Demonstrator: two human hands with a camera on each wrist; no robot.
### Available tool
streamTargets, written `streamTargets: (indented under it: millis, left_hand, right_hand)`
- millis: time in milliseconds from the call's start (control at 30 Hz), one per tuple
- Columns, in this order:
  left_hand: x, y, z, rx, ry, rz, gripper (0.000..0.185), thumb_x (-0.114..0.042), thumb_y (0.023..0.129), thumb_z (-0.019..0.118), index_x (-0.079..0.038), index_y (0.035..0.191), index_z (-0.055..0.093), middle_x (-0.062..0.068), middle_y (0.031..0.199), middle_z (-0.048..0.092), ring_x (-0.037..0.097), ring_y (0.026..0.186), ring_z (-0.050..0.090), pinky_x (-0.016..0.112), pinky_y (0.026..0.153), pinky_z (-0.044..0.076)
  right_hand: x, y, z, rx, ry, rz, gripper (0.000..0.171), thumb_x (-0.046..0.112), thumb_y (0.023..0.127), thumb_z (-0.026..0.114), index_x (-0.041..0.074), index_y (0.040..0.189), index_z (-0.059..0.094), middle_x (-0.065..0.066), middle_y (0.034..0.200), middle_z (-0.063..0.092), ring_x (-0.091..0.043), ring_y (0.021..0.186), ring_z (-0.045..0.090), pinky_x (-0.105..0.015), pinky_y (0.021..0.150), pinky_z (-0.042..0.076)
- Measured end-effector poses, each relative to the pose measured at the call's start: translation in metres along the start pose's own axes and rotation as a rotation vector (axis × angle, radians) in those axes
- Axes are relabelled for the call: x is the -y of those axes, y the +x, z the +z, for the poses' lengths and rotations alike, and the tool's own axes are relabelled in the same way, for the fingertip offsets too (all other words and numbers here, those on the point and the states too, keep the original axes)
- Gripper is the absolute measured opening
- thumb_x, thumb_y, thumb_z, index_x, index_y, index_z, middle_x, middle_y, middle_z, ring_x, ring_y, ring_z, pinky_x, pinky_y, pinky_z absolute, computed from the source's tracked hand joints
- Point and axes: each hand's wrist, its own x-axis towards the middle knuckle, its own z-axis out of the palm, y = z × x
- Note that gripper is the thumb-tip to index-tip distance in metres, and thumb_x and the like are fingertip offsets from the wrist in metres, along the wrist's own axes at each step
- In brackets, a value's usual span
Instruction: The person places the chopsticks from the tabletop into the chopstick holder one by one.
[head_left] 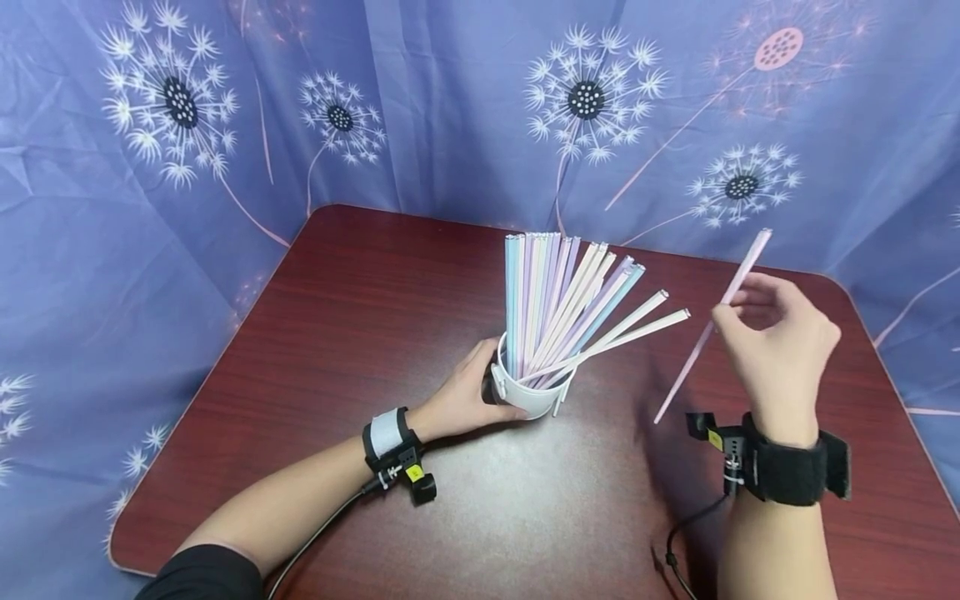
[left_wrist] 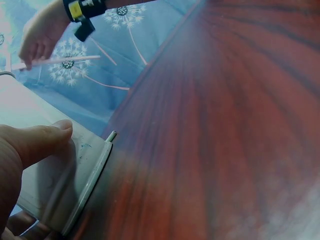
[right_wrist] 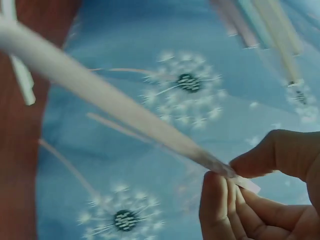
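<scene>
My left hand grips a small white bucket around its left side, with the thumb along the front wall. In the left wrist view the thumb presses on the bucket's white wall. A bunch of drinking straws in blue, white, purple and pink stands in it, several leaning right. Off to the right, my right hand pinches one pink straw between thumb and fingertips, tilted and raised above the table. The right wrist view shows the pinched straw close up.
The dark red wooden table has rounded corners. A blue curtain with dandelion prints hangs behind and beside it. Each wrist wears a strapped camera with a black cable.
</scene>
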Motion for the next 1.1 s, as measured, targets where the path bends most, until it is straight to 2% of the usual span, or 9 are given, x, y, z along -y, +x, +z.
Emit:
streamTargets:
  millis: [100, 167, 267, 400, 500, 600, 733, 933, 1100]
  left_hand:
    - [-0.001, 0.000, 0.000, 0.003, 0.004, -0.003, 0.100, -0.045, 0.068, 0.087, -0.025, 0.148, 0.032, -0.006, 0.138, 0.044, 0.008, 0.128, 0.041, 0.034, 0.110, 0.035]
    - [-0.001, 0.001, 0.000, 0.006, 0.005, -0.005, 0.099, -0.045, 0.068, 0.087, -0.025, 0.147, 0.032, -0.006, 0.138, 0.044, 0.008, 0.128, 0.041, 0.034, 0.110, 0.035]
    - [-0.001, 0.001, 0.000, 0.012, 0.007, -0.006, 0.099, -0.045, 0.068, 0.087, -0.024, 0.147, 0.032, -0.006, 0.138, 0.044, 0.008, 0.128, 0.042, 0.033, 0.110, 0.035]
    - [-0.001, 0.001, 0.000, 0.014, 0.006, -0.009, 0.100, -0.045, 0.068, 0.087, -0.024, 0.148, 0.031, -0.005, 0.139, 0.044, 0.009, 0.129, 0.041, 0.034, 0.110, 0.035]
    - [-0.001, 0.000, 0.000, 0.012, 0.008, -0.012, 0.100, -0.046, 0.068, 0.086, -0.025, 0.148, 0.031, -0.006, 0.139, 0.044, 0.009, 0.129, 0.041, 0.035, 0.110, 0.035]
    - [-0.001, 0.000, 0.000, 0.009, 0.012, -0.011, 0.100, -0.047, 0.068, 0.086, -0.026, 0.149, 0.031, -0.006, 0.138, 0.044, 0.009, 0.129, 0.041, 0.036, 0.110, 0.035]
    - [0.000, 0.000, 0.001, 0.004, 0.020, -0.008, 0.100, -0.048, 0.068, 0.086, -0.026, 0.149, 0.031, -0.006, 0.138, 0.044, 0.008, 0.128, 0.041, 0.035, 0.110, 0.035]
    - [0.001, -0.001, 0.002, -0.004, 0.019, -0.013, 0.099, -0.046, 0.067, 0.087, -0.026, 0.147, 0.032, -0.007, 0.137, 0.045, 0.008, 0.127, 0.042, 0.035, 0.109, 0.036]
    - [0.002, 0.000, 0.001, -0.008, 0.014, -0.007, 0.100, -0.047, 0.066, 0.087, -0.026, 0.147, 0.033, -0.007, 0.137, 0.045, 0.008, 0.128, 0.042, 0.036, 0.109, 0.036]
  right_hand:
    - [0.013, -0.004, -0.009, -0.071, 0.092, -0.003, 0.029, 0.012, 0.079, 0.068, 0.017, 0.108, 0.074, 0.025, 0.077, 0.061, 0.008, 0.066, 0.057, -0.012, 0.073, 0.038]
    - [0.022, -0.008, -0.014, -0.090, 0.205, 0.005, 0.029, 0.007, 0.080, 0.069, 0.014, 0.108, 0.074, 0.017, 0.079, 0.067, 0.002, 0.068, 0.061, -0.012, 0.071, 0.044]
    - [0.034, -0.013, -0.021, -0.098, 0.553, -0.012, 0.030, -0.006, 0.079, 0.068, -0.003, 0.109, 0.070, -0.004, 0.081, 0.070, -0.011, 0.065, 0.064, -0.019, 0.063, 0.052]
    - [0.051, -0.018, -0.026, -0.124, 1.084, -0.046, 0.034, -0.025, 0.072, 0.063, -0.025, 0.105, 0.056, -0.027, 0.079, 0.065, -0.027, 0.061, 0.063, -0.028, 0.059, 0.055]
    - [0.064, -0.023, -0.026, -0.151, 1.267, -0.070, 0.039, -0.032, 0.067, 0.061, -0.030, 0.104, 0.048, -0.033, 0.078, 0.062, -0.033, 0.063, 0.063, -0.033, 0.060, 0.057]
    - [0.076, -0.030, -0.021, -0.113, 1.280, -0.115, 0.041, -0.032, 0.065, 0.062, -0.030, 0.103, 0.047, -0.034, 0.079, 0.062, -0.034, 0.069, 0.065, -0.034, 0.065, 0.057]
    - [0.084, -0.040, -0.008, -0.019, 1.171, -0.193, 0.040, -0.028, 0.067, 0.066, -0.026, 0.104, 0.051, -0.031, 0.084, 0.065, -0.029, 0.073, 0.067, -0.030, 0.070, 0.057]
    - [0.091, -0.052, 0.008, 0.115, 0.878, -0.328, 0.033, -0.019, 0.075, 0.068, -0.021, 0.106, 0.056, -0.024, 0.090, 0.068, -0.017, 0.073, 0.068, -0.022, 0.069, 0.055]
    - [0.080, -0.055, 0.023, 0.229, 0.628, -0.485, 0.034, -0.013, 0.075, 0.071, -0.015, 0.107, 0.059, -0.016, 0.089, 0.068, -0.010, 0.075, 0.066, -0.017, 0.068, 0.054]
